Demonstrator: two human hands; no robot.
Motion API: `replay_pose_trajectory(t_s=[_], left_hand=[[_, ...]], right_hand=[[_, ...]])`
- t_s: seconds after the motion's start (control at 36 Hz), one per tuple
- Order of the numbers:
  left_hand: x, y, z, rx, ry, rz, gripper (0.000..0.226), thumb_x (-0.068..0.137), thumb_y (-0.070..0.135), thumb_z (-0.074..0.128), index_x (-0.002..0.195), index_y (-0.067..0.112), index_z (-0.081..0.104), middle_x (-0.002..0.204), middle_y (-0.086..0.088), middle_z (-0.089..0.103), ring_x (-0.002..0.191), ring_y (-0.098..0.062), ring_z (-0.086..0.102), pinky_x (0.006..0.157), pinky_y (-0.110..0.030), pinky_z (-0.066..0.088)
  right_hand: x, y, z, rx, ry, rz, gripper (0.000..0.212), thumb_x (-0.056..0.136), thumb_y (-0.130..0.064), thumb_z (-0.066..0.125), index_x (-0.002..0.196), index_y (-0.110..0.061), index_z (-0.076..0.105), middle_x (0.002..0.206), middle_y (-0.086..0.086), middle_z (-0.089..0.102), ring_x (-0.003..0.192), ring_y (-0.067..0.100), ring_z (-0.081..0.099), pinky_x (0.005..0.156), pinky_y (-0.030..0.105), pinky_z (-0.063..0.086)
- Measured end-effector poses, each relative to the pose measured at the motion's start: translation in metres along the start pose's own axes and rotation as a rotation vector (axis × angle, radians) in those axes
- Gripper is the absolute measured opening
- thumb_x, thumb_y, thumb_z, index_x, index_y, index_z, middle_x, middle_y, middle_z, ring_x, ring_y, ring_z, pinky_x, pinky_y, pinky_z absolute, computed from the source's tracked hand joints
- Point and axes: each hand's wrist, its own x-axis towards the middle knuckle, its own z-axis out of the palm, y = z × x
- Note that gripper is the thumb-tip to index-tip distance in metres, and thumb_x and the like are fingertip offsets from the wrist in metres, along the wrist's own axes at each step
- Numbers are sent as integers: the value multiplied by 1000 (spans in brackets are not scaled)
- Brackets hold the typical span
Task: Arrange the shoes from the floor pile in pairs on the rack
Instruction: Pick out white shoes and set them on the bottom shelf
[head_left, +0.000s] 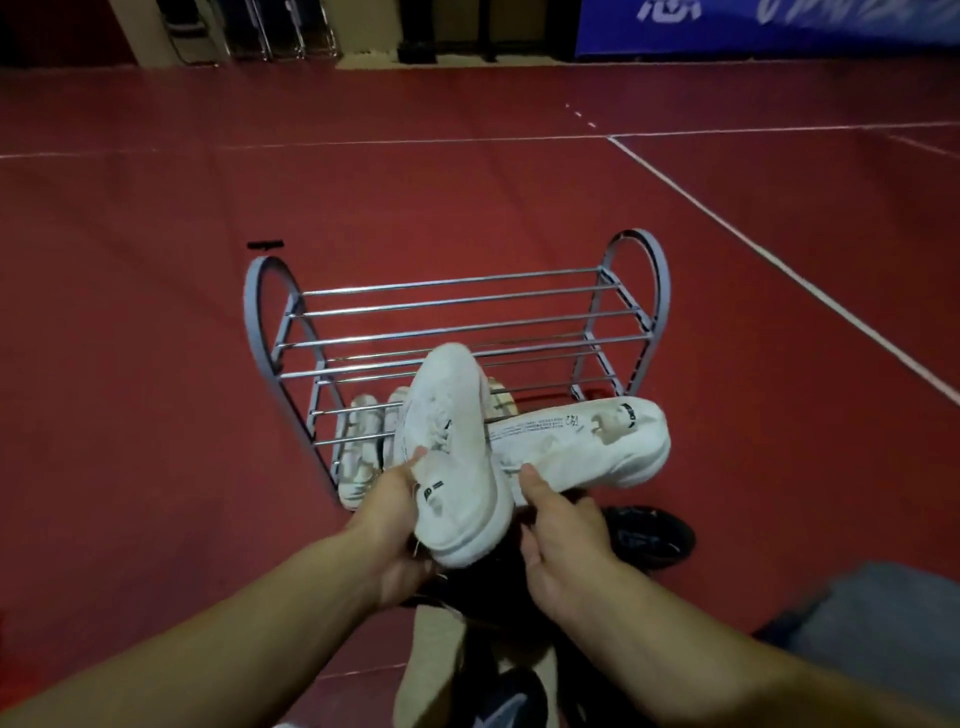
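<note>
A grey metal shoe rack with rod shelves stands on the red floor ahead of me. My left hand grips a white sneaker by its heel, toe pointing away toward the rack. My right hand holds a second white sneaker lying on its side, toe to the right. A pair of white shoes sits on the rack's lower shelf at the left, and a beige checked shoe shows behind the held sneaker. Dark shoes lie in the floor pile below my hands.
A black shoe lies on the floor right of my hands. More dark and beige shoes are near my knees. White court lines cross the red floor. A grey trouser leg is at lower right.
</note>
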Motion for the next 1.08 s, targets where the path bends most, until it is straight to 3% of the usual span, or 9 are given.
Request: replay_pose_trajectory(t_s=[0.22,0.33,0.42,0.53,0.64,0.72,0.83,0.97,1.08], left_hand=[[34,27,20,42,104,192,41,99,42,51,116,9,68,110,-13,75,102,-32,70,90,-42,54],[43,56,11,137,125,261,51,91,49,60,119,7,67,114,-14,74,104,-30,70,99,-43,51],[40,69,1,168,83,280,45,96,43,55,114,4,69,104,-14,75,89,-25,73,83,-36,56],[38,76,-20,249,100,303,38,98,35,52,109,3,68,96,-12,76,77,-21,74,69,-28,59],[33,75,-44,422,98,278,55,82,36,62,124,2,65,119,-21,69,108,-38,66,97,-45,50],[31,72,-48,601,126,233,41,89,37,61,114,6,70,106,-16,75,95,-34,70,90,-43,53],[30,72,-51,823,163,127,43,91,50,61,107,12,72,98,-12,78,91,-33,73,90,-47,56],[20,68,-50,968,97,113,39,97,51,50,108,18,69,97,-9,78,90,-31,73,90,-47,56],[16,46,-42,837,5,-107,55,98,54,42,118,7,61,89,-14,77,73,-29,73,61,-38,61]], right_hand=[[1,-37,-2,156,-87,85,22,86,-30,70,101,-20,58,99,6,61,102,23,59,104,43,47],[17,-79,-15,271,51,-88,49,73,-50,69,108,-16,65,106,15,72,94,34,69,78,42,57],[27,-100,-20,188,95,-151,61,66,-47,69,116,-12,66,100,16,75,76,36,73,65,59,57],[27,-90,-21,-233,0,-59,28,81,-20,64,98,0,73,77,15,73,64,30,68,70,47,56],[20,-58,-27,-539,-247,123,15,83,-19,62,84,-10,74,72,8,73,63,23,66,62,31,50],[17,-49,-28,-707,-312,79,13,86,-12,60,87,-15,72,72,7,72,58,18,64,53,24,46],[19,-72,-26,-965,-288,-50,18,86,-13,60,99,-18,72,88,8,75,72,22,67,66,31,52],[22,-120,-28,-1684,-193,-296,21,84,-25,57,99,-23,72,95,0,73,80,19,69,68,28,56],[37,-136,-30,-1995,-149,-253,32,89,-39,51,101,-15,69,107,10,67,91,30,67,70,37,59]])
